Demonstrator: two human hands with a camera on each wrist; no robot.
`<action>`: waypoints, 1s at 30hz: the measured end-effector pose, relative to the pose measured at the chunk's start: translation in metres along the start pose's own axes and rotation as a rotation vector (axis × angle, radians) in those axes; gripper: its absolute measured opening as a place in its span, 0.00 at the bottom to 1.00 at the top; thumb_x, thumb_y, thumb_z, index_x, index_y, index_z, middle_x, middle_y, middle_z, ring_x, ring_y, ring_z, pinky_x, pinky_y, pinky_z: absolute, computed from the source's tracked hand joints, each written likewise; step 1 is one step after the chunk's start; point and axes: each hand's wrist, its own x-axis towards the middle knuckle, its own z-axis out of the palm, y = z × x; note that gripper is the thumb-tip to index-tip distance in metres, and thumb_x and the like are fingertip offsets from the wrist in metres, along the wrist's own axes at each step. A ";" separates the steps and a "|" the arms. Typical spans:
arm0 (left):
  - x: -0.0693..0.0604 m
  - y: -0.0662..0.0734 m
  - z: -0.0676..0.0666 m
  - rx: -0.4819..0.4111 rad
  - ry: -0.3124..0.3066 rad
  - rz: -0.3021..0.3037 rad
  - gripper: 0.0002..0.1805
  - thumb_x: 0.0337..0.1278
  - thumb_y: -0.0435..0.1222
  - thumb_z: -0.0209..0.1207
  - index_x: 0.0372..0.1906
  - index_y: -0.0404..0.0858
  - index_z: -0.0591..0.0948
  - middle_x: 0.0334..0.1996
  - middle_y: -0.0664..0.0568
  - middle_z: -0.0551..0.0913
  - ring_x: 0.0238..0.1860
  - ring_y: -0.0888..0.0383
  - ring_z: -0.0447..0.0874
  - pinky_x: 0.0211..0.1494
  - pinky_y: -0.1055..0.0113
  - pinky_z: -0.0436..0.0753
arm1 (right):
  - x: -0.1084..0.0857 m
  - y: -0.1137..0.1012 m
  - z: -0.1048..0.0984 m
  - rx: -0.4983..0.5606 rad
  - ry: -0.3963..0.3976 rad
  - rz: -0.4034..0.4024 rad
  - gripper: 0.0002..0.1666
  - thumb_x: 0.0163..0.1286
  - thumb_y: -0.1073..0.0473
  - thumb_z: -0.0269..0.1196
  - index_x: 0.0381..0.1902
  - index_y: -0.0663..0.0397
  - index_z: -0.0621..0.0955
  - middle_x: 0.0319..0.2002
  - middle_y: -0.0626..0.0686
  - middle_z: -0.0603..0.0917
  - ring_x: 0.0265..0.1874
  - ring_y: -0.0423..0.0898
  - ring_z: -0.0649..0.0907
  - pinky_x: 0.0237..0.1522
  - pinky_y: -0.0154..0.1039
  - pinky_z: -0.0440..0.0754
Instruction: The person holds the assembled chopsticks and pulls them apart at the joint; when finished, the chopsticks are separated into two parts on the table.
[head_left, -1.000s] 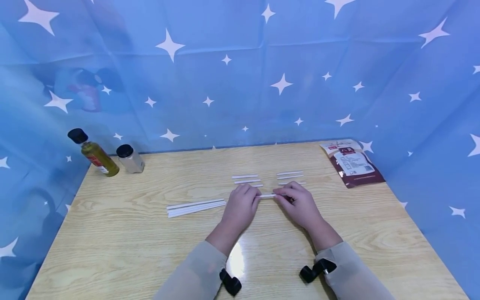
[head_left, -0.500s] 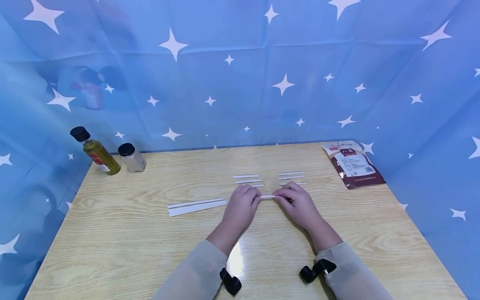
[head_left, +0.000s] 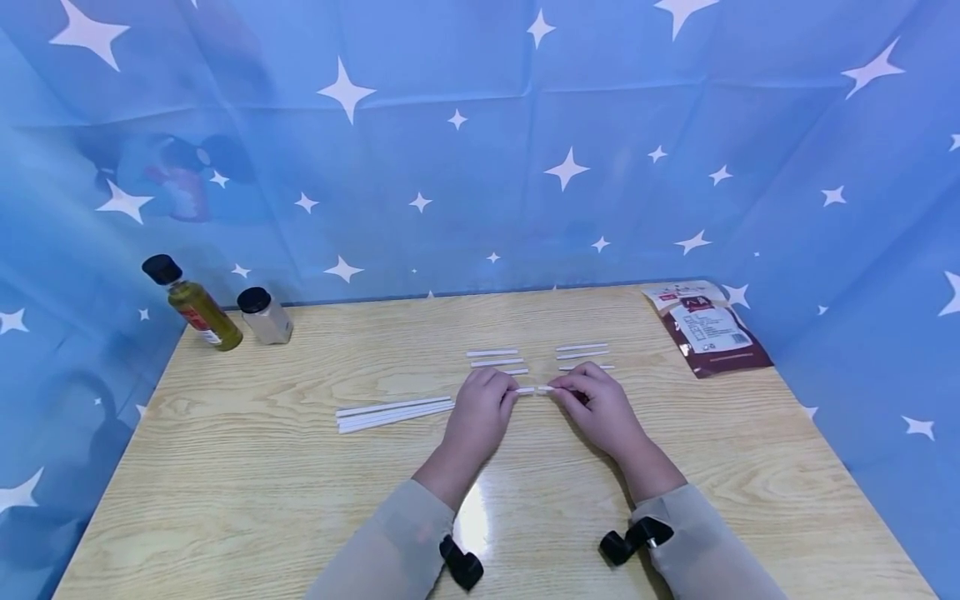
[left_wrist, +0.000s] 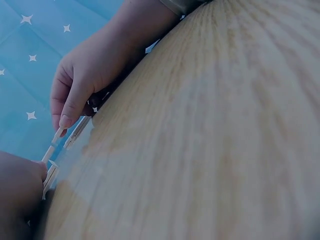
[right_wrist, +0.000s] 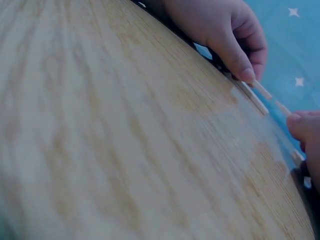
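In the head view my left hand [head_left: 478,410] and right hand [head_left: 597,408] face each other over the table. Each pinches a short white stick piece between thumb and fingers: the left piece [head_left: 527,391] and the right piece [head_left: 545,389] point end to end, with a small gap between them. Both wrist views show that gap too; in the left wrist view the right piece [left_wrist: 58,134] juts from the right hand's fingertips. Beyond the hands lie short white sticks in two groups, left [head_left: 497,362] and right [head_left: 582,355]. Longer white sticks [head_left: 393,414] lie left of my left hand.
An oil bottle [head_left: 202,317] with a black cap and a black-lidded jar [head_left: 266,318] stand at the table's back left. A brown and white packet [head_left: 707,329] lies at the back right. A blue star-patterned curtain [head_left: 465,208] borders the wooden table [head_left: 262,500].
The stick held between both hands was in one piece in the earlier frames; now it is in two pieces with a gap. The hands have barely moved.
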 end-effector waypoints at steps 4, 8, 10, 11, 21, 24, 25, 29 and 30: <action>-0.001 -0.003 0.000 0.089 0.071 0.064 0.04 0.70 0.38 0.69 0.40 0.43 0.91 0.38 0.55 0.84 0.44 0.54 0.82 0.52 0.60 0.81 | 0.000 0.001 -0.001 -0.011 0.008 -0.010 0.07 0.70 0.66 0.74 0.44 0.52 0.92 0.40 0.47 0.85 0.33 0.40 0.79 0.35 0.35 0.78; 0.000 -0.003 -0.001 0.189 0.122 0.082 0.02 0.66 0.40 0.72 0.37 0.47 0.93 0.38 0.56 0.84 0.41 0.55 0.80 0.46 0.59 0.80 | 0.001 0.003 -0.003 -0.026 0.016 -0.027 0.08 0.68 0.67 0.75 0.43 0.51 0.92 0.39 0.46 0.85 0.32 0.39 0.78 0.34 0.34 0.77; 0.000 -0.003 -0.003 0.212 0.128 0.073 0.03 0.65 0.40 0.73 0.36 0.47 0.93 0.38 0.56 0.84 0.42 0.55 0.80 0.45 0.59 0.79 | 0.002 0.003 -0.003 -0.037 0.016 -0.040 0.08 0.68 0.67 0.75 0.43 0.51 0.92 0.39 0.46 0.85 0.32 0.40 0.78 0.34 0.35 0.77; 0.001 -0.003 -0.003 0.217 0.127 0.068 0.02 0.64 0.40 0.73 0.36 0.47 0.93 0.38 0.56 0.84 0.42 0.55 0.80 0.45 0.59 0.80 | 0.002 0.004 -0.003 -0.043 0.014 -0.044 0.08 0.68 0.67 0.75 0.42 0.50 0.92 0.39 0.46 0.85 0.33 0.40 0.78 0.35 0.36 0.77; 0.010 -0.007 0.000 0.245 0.176 0.059 0.01 0.62 0.37 0.74 0.35 0.47 0.93 0.36 0.56 0.86 0.42 0.54 0.82 0.42 0.57 0.80 | 0.005 0.013 -0.008 -0.139 0.058 -0.073 0.07 0.66 0.66 0.77 0.42 0.52 0.93 0.36 0.50 0.84 0.39 0.51 0.78 0.43 0.49 0.75; 0.012 -0.009 0.001 0.259 0.168 0.051 0.02 0.63 0.36 0.74 0.36 0.48 0.93 0.36 0.56 0.87 0.43 0.54 0.83 0.42 0.58 0.80 | 0.005 0.016 -0.010 -0.168 0.077 -0.093 0.07 0.65 0.66 0.77 0.41 0.52 0.94 0.36 0.52 0.84 0.39 0.54 0.77 0.43 0.51 0.74; 0.012 -0.009 0.001 0.264 0.166 0.053 0.03 0.64 0.36 0.73 0.36 0.49 0.93 0.36 0.56 0.86 0.42 0.54 0.83 0.42 0.58 0.80 | 0.005 0.017 -0.011 -0.180 0.087 -0.100 0.07 0.65 0.66 0.78 0.41 0.53 0.94 0.36 0.53 0.84 0.39 0.55 0.77 0.43 0.52 0.73; 0.014 -0.009 0.002 0.262 0.177 0.065 0.03 0.66 0.37 0.72 0.35 0.48 0.93 0.36 0.55 0.86 0.41 0.54 0.82 0.40 0.58 0.79 | 0.007 0.020 -0.013 -0.219 0.121 -0.113 0.06 0.63 0.66 0.78 0.39 0.53 0.94 0.37 0.56 0.84 0.40 0.59 0.76 0.46 0.55 0.72; 0.015 -0.009 0.002 0.259 0.180 0.067 0.03 0.66 0.37 0.72 0.35 0.48 0.93 0.36 0.55 0.86 0.40 0.53 0.82 0.39 0.58 0.79 | 0.007 0.021 -0.013 -0.231 0.126 -0.111 0.06 0.63 0.66 0.78 0.38 0.53 0.94 0.37 0.56 0.84 0.41 0.59 0.76 0.47 0.56 0.72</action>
